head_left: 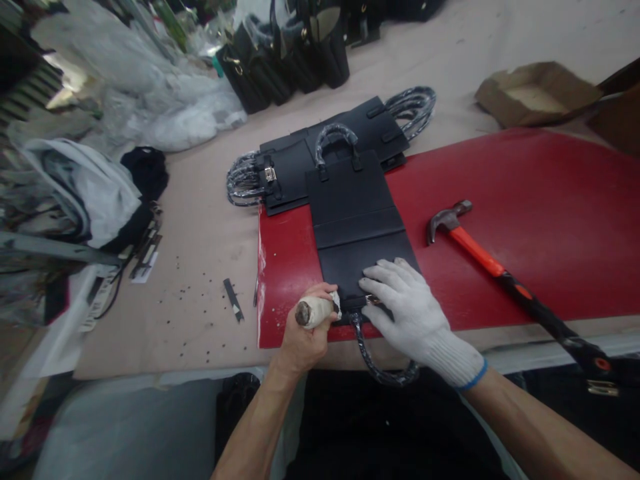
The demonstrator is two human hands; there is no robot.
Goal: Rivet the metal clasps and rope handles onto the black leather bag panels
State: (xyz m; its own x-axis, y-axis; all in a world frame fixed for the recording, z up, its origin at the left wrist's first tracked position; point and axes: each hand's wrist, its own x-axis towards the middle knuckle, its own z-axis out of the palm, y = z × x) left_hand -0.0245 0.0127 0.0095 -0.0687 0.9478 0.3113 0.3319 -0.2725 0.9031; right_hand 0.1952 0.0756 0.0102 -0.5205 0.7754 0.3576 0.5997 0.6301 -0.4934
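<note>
My bare left hand is wrapped round a short tool bound in white tape, which stands at the lower left corner of a black leather bag panel. My right hand, in a white glove with a blue cuff edge, lies on the panel's lower right, fingers spread, beside a small metal clasp. A plastic-wrapped handle hangs over the table's front edge from the panel; another wrapped handle is at its far end. The tool's lower tip is hidden.
A red mat lies under the panel, with an orange and black claw hammer on its right. Stacked black panels lie beyond. Further off are finished bags, plastic wrap and a cardboard tray. A small blade lies left.
</note>
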